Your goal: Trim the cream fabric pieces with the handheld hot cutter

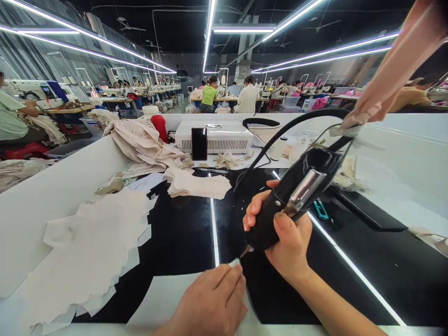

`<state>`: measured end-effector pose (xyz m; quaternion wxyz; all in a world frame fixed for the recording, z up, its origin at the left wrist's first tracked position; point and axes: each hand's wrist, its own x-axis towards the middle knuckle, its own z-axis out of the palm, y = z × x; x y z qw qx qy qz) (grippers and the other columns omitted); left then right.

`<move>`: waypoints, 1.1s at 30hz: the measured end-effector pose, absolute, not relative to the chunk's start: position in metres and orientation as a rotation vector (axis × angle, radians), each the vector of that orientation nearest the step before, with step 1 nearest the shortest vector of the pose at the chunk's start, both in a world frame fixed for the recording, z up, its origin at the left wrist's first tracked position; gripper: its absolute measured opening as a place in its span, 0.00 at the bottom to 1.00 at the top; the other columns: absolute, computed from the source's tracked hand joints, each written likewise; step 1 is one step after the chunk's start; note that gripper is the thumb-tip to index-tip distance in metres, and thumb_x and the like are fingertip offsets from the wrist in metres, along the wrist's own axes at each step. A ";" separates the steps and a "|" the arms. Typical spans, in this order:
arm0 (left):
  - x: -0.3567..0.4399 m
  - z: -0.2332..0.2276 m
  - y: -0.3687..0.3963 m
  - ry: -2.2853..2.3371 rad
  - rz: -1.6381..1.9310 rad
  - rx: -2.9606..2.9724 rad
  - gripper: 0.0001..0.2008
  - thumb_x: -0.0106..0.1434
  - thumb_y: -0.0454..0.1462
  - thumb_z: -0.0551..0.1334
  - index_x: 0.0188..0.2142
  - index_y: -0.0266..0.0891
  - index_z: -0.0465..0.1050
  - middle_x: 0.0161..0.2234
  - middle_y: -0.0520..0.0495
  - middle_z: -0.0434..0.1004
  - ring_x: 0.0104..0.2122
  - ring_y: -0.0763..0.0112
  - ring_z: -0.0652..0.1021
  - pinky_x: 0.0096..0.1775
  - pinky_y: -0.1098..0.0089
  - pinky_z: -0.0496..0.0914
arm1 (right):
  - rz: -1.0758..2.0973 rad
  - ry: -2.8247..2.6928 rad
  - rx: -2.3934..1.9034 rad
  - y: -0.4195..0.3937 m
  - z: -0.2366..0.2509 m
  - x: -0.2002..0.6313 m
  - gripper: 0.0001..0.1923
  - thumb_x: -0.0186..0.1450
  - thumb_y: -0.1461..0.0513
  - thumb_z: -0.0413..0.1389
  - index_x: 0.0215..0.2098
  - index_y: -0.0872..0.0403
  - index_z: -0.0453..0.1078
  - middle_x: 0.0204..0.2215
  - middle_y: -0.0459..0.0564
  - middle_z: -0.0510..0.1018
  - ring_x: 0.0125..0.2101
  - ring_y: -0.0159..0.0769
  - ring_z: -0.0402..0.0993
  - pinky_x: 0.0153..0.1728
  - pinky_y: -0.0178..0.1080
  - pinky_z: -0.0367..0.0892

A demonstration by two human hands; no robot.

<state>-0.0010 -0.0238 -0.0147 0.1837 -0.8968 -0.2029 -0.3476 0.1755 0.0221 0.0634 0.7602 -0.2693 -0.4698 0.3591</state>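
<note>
My right hand (290, 233) is wrapped round a black corded handheld tool (269, 224), its thumb by a shiny metal lever. The tool tilts down to the left, and its thin tip ends close to my left fingertips. A pink fabric strip (395, 70) is tied at its upper end. With fingers pressed together, my left hand (213, 298) lies over a pale fabric piece (161, 294) at the table's near edge. A small folded white bit of it shows at the fingertips, right by the tool tip. My left thumb is hidden.
Stacked pale fabric pieces (94, 238) lie to the left on the black tabletop (182, 233). Further back are cut cream pieces (199, 184), a phone (199, 143), a white vented box (224, 137) and a teal-handled tool (320, 210). A black cable (259, 151) arches behind my right hand.
</note>
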 end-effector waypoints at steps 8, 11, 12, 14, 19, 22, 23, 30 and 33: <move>0.000 -0.015 -0.022 -0.553 -0.986 -2.535 0.13 0.83 0.33 0.60 0.47 0.29 0.83 0.45 0.42 0.90 0.46 0.66 0.86 0.51 0.68 0.78 | 0.810 -1.014 -0.546 0.021 0.066 0.173 0.26 0.65 0.46 0.74 0.53 0.47 0.74 0.30 0.42 0.80 0.22 0.33 0.73 0.21 0.36 0.75; -0.001 -0.017 -0.023 -0.542 -0.986 -2.532 0.12 0.82 0.33 0.60 0.47 0.29 0.83 0.46 0.42 0.90 0.46 0.66 0.86 0.51 0.68 0.79 | 0.788 -1.047 -0.535 0.020 0.063 0.173 0.25 0.66 0.46 0.73 0.54 0.47 0.74 0.30 0.42 0.80 0.22 0.34 0.75 0.20 0.37 0.77; -0.001 -0.018 -0.023 -0.551 -0.986 -2.531 0.12 0.82 0.33 0.60 0.48 0.29 0.83 0.46 0.42 0.90 0.46 0.66 0.86 0.50 0.68 0.79 | 0.780 -1.053 -0.535 0.020 0.062 0.173 0.25 0.67 0.46 0.73 0.54 0.47 0.74 0.30 0.42 0.80 0.22 0.34 0.75 0.21 0.37 0.77; -0.002 -0.020 -0.024 -0.577 -0.959 -2.536 0.11 0.82 0.34 0.61 0.49 0.30 0.83 0.47 0.42 0.90 0.45 0.65 0.86 0.49 0.68 0.80 | 0.769 -1.066 -0.553 0.019 0.061 0.173 0.24 0.68 0.47 0.72 0.54 0.47 0.73 0.30 0.42 0.80 0.22 0.34 0.76 0.21 0.38 0.78; -0.003 -0.023 -0.025 -0.580 -0.903 -2.550 0.12 0.82 0.34 0.60 0.51 0.30 0.83 0.48 0.41 0.89 0.44 0.65 0.85 0.47 0.68 0.80 | 0.774 -1.080 -0.567 0.019 0.063 0.172 0.22 0.70 0.48 0.71 0.54 0.47 0.73 0.31 0.42 0.80 0.23 0.34 0.76 0.22 0.37 0.79; -0.002 -0.022 -0.024 -0.596 -0.947 -2.560 0.12 0.82 0.35 0.60 0.50 0.30 0.83 0.49 0.42 0.89 0.44 0.65 0.85 0.47 0.68 0.80 | 0.770 -1.062 -0.546 0.019 0.063 0.171 0.22 0.69 0.48 0.71 0.54 0.47 0.73 0.30 0.42 0.80 0.22 0.34 0.76 0.21 0.37 0.78; -0.001 -0.022 -0.024 -0.604 -0.965 -2.565 0.12 0.82 0.35 0.60 0.50 0.30 0.83 0.49 0.42 0.89 0.44 0.65 0.85 0.46 0.68 0.80 | 0.771 -1.058 -0.542 0.019 0.063 0.170 0.22 0.68 0.48 0.72 0.54 0.47 0.73 0.30 0.42 0.80 0.22 0.34 0.76 0.21 0.37 0.77; -0.001 -0.019 -0.025 -0.647 -1.004 -2.579 0.12 0.82 0.34 0.58 0.50 0.31 0.82 0.49 0.43 0.89 0.43 0.66 0.85 0.43 0.69 0.79 | 0.792 -1.078 -0.553 0.017 0.062 0.169 0.22 0.69 0.49 0.72 0.54 0.46 0.73 0.30 0.42 0.80 0.23 0.33 0.75 0.22 0.36 0.77; -0.002 -0.022 -0.026 -0.646 -0.972 -2.592 0.12 0.82 0.34 0.58 0.51 0.30 0.81 0.50 0.41 0.88 0.43 0.65 0.85 0.42 0.68 0.79 | 0.808 -1.058 -0.539 0.017 0.063 0.168 0.22 0.68 0.48 0.72 0.54 0.46 0.74 0.30 0.42 0.80 0.24 0.33 0.74 0.23 0.35 0.76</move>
